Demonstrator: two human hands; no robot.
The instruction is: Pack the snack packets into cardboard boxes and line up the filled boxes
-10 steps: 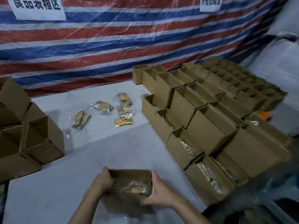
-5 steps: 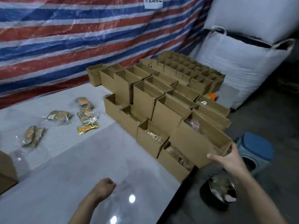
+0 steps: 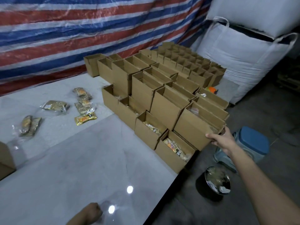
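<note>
My right hand (image 3: 220, 138) grips the near right corner of a filled cardboard box (image 3: 193, 127) that sits on top of the lower row of open boxes (image 3: 146, 129) at the table's right edge. Snack packets show inside the front lower boxes (image 3: 174, 146). Several loose snack packets (image 3: 82, 104) lie on the white table (image 3: 81, 168) at the left, among them a yellow one (image 3: 85, 118). My left hand (image 3: 90, 212) rests on the table at the bottom edge with its fingers curled and nothing in it.
Many more open boxes (image 3: 186, 62) fill the back right against a striped tarp (image 3: 97, 30). A large white sack (image 3: 240, 59) stands at the right. On the floor are a blue-lidded container (image 3: 253, 140) and a dark bin (image 3: 215, 181). Brown boxes (image 3: 4, 159) sit at the left edge.
The box I held with both hands near me now sits on the stacked rows at the right. My right hand stays on its corner; my left hand has drawn back to the table.
</note>
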